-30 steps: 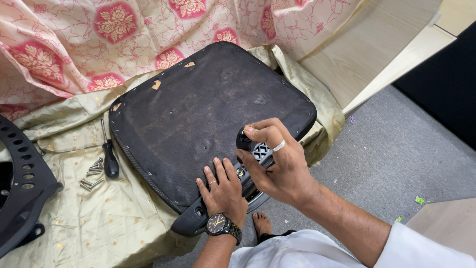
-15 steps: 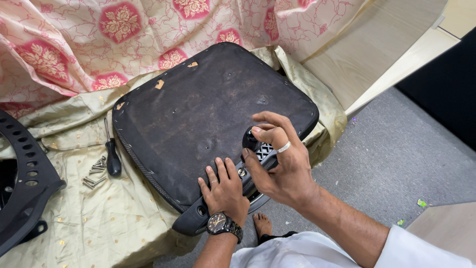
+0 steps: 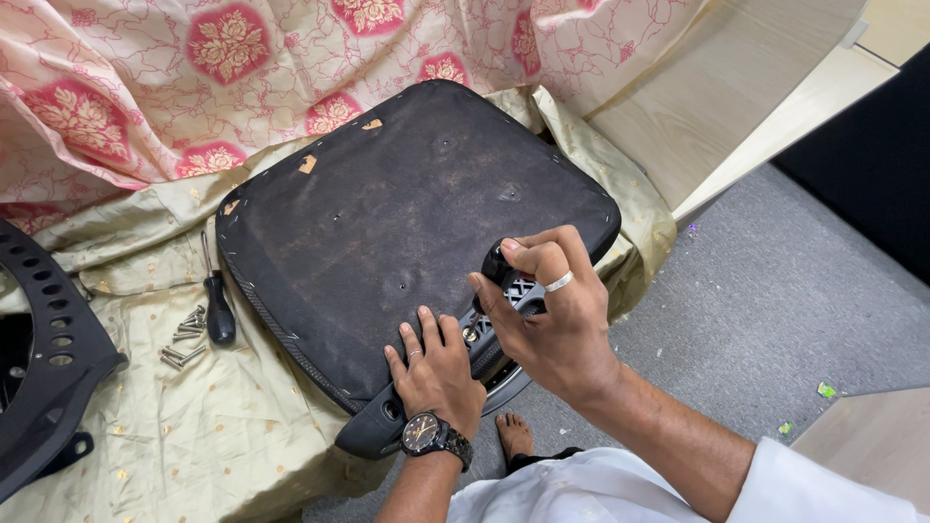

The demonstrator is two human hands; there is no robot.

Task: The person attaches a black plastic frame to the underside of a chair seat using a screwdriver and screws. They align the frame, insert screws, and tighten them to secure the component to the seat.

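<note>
A black chair seat (image 3: 397, 223) lies upside down on a gold cloth (image 3: 145, 426), its dusty underside facing up. My left hand (image 3: 436, 368), wearing a dark wristwatch, presses flat on the seat's near edge with fingers spread. My right hand (image 3: 542, 310), with a silver ring, grips a black screwdriver handle (image 3: 496, 263) held upright over a black bracket (image 3: 513, 295) at the seat's front edge. The tool's tip is hidden behind my fingers.
A second black-handled screwdriver (image 3: 217, 305) and several loose screws (image 3: 184, 339) lie on the cloth left of the seat. A perforated black chair part (image 3: 44, 358) sits at far left. Pink floral fabric (image 3: 194, 68) lies behind, a wooden panel (image 3: 736, 87) and grey floor (image 3: 775, 320) to the right.
My right hand has shifted its grip on the screwdriver handle, fingers turning around it. The left hand stays pressed on the seat edge.
</note>
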